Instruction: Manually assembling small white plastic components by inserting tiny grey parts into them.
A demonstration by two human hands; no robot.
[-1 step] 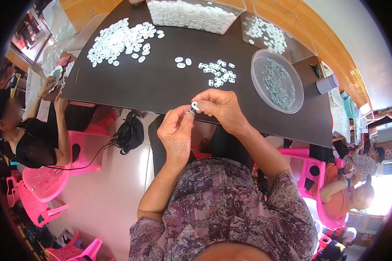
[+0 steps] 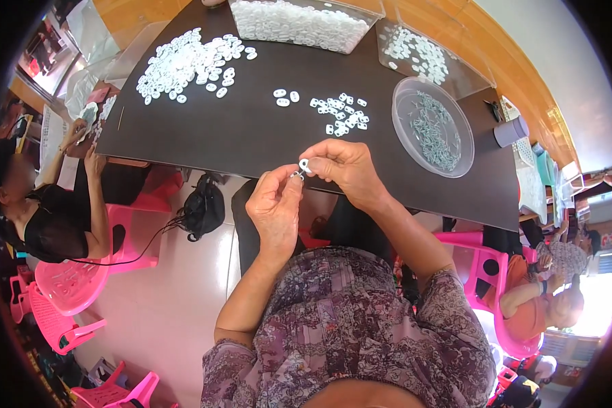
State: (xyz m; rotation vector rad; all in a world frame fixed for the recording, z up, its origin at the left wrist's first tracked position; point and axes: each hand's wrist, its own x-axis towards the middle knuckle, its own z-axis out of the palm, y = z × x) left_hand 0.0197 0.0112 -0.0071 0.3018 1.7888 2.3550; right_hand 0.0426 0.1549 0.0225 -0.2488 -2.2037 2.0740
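Just off the table's near edge, my two hands meet fingertip to fingertip. My right hand (image 2: pixel 347 171) is closed, pinching a small white plastic piece with a hole (image 2: pixel 305 164) between thumb and forefinger. The closed left hand (image 2: pixel 273 211) grips a tiny pale-and-dark part (image 2: pixel 296 175) right against that piece; its exact kind is too small to make out. Beyond my hands, a cluster of white pieces with dark holes (image 2: pixel 347 112) lies loose on the table. Left of it are several white oval two-hole pieces (image 2: pixel 282 102).
On the dark table (image 2: pixel 204 136), white ovals are heaped (image 2: pixel 183 64) at far left. Behind stand a full clear bin (image 2: pixel 299 30) and another container (image 2: pixel 455 64). A round tray of grey-green screw-like pins (image 2: pixel 469 129) sits right, beside a purple cup (image 2: pixel 511 132). Co-workers sit at both sides.
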